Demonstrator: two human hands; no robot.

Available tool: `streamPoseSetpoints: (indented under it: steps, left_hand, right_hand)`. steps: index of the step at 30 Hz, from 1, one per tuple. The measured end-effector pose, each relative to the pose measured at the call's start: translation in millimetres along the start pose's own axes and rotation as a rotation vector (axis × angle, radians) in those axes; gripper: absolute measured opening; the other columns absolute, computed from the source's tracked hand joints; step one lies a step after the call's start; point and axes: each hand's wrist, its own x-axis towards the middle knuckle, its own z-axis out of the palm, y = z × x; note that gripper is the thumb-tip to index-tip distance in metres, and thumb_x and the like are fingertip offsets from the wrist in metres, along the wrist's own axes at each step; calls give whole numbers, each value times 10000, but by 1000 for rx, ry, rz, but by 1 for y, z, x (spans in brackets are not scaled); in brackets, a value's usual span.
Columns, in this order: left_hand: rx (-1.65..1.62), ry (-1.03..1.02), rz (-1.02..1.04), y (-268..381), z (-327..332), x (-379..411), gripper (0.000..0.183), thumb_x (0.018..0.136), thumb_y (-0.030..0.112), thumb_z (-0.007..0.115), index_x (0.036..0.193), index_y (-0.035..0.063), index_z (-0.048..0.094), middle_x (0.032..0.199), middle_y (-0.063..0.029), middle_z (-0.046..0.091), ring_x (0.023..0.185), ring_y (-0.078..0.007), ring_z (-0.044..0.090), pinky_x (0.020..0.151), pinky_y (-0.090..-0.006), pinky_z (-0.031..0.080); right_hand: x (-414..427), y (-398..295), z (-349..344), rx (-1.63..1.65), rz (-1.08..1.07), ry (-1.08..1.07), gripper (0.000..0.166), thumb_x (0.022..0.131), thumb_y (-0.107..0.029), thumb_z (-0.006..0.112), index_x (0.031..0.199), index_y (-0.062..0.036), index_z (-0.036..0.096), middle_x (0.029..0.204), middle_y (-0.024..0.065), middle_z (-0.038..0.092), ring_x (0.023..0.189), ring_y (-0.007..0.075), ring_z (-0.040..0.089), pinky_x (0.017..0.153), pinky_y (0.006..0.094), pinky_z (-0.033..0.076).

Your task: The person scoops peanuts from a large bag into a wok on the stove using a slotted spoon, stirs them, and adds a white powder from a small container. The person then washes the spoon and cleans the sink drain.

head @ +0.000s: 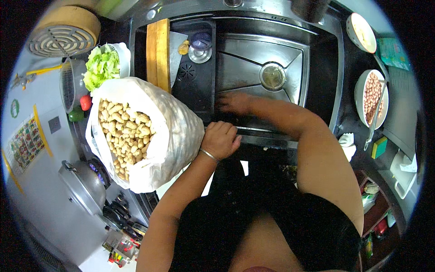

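My left hand (221, 140) rests on the front edge of the sink, its wrist beside a large white plastic bag (176, 136) full of unshelled peanuts (131, 132). My right hand (234, 103) is blurred and reaches down over the near left part of the steel sink basin (238, 68), by the divider of the black tray (193, 91); whether it holds something cannot be told. A wooden board (158, 54) stands left of the tray, near a glass (200, 51) and a piece of ginger (184, 47). A bowl of shelled peanuts (372, 95) with a metal utensil stands at the right.
A bowl of lettuce (102, 66), a red tomato (86, 102) and a green vegetable (76, 114) lie behind the bag. A lidded metal pot (83, 187) sits by a lit burner (98, 172) at left. A sponge (379, 148) and another bowl (361, 33) are at right.
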Motion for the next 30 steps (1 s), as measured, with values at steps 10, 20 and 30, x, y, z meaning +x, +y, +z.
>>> streamPoseSetpoints:
  steps: [10,20,30]
  left_hand:
    - [-33,-67,-47,-2,-3,-2,246,645,264,662,758,65,572,775,-92,561,722,-270,543,667,-395,413]
    - [-91,20,-62,-2,-5,0,238,633,248,677,744,68,567,748,-81,548,718,-252,541,654,-379,410]
    - [-78,-39,-79,0,-7,1,221,640,242,661,749,71,573,736,-86,541,717,-263,539,665,-390,405]
  right_hand:
    - [89,111,-18,-177,827,753,462,834,-273,480,1261,-109,413,1296,188,404,1173,382,406,965,443,368]
    - [86,17,-3,-124,25,-414,424,808,-261,503,1194,-85,490,1252,201,444,1148,380,426,969,417,357]
    - [2,118,-52,-259,627,582,349,792,-153,505,1129,-60,516,1262,196,427,1173,355,403,999,436,318]
